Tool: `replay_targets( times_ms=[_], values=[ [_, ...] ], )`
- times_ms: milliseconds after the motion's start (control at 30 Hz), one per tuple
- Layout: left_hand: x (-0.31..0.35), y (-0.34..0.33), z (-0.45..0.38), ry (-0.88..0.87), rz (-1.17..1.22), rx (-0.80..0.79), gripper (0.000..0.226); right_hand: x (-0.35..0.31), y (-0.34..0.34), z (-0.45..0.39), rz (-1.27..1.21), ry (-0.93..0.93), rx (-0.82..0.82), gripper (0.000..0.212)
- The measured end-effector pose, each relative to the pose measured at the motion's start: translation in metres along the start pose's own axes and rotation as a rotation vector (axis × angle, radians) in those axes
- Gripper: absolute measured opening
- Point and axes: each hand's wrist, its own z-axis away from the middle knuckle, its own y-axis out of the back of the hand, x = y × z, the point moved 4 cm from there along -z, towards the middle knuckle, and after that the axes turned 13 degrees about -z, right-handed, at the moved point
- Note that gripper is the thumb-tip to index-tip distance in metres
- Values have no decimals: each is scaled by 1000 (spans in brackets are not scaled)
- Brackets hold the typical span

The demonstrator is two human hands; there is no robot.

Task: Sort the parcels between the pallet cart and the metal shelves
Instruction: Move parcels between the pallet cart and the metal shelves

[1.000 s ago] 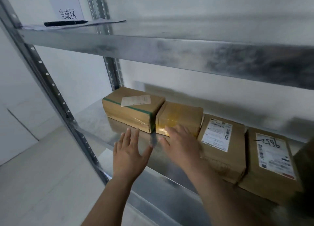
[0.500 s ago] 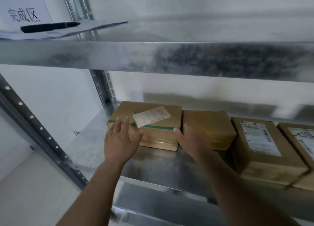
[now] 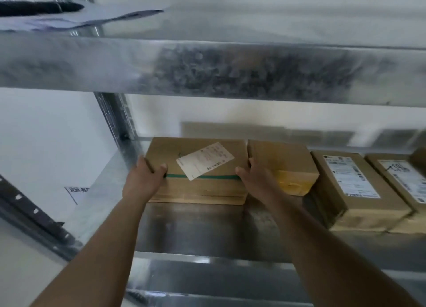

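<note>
The left hand (image 3: 144, 180) grips the left end of the cardboard parcel (image 3: 198, 168), thumb on the top face and fingers curled round the left side. The right hand (image 3: 255, 180) grips the right end of the same parcel, thumb on the top face at the green tape line and fingers hooked into the gap at the neighbouring box. The parcel lies flat at the left end of the middle metal shelf (image 3: 196, 226), at 12 o'clock from the wearer, close to the rear upright (image 3: 117, 122). A white shipping label (image 3: 205, 160) sits tilted on its top face, crossing the green tape (image 3: 216, 177). At 3 o'clock from the parcel, touching it, stands a smaller taped box (image 3: 283, 163); further along the same direction lie two labelled flat parcels (image 3: 350, 182) side by side. The upper shelf (image 3: 207, 66) spans the view at 12 o'clock; at its 10 o'clock end lie sheets of paper (image 3: 92, 18) with a black marker (image 3: 39, 8) on top.
</note>
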Motion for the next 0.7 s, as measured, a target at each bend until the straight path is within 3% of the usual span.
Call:
replay_targets(
  times_ms=[100, 267, 700],
  values=[
    [-9, 0, 7, 7, 220, -54, 41, 4, 2, 8, -63, 10, -88, 65],
    [-30, -1, 32, -44, 412, -105, 52, 11, 3, 29, -170, 63, -187, 74],
    [-42, 1, 161, -151, 505, 82, 66, 33, 51, 116, -218, 200, -136, 77]
  ],
)
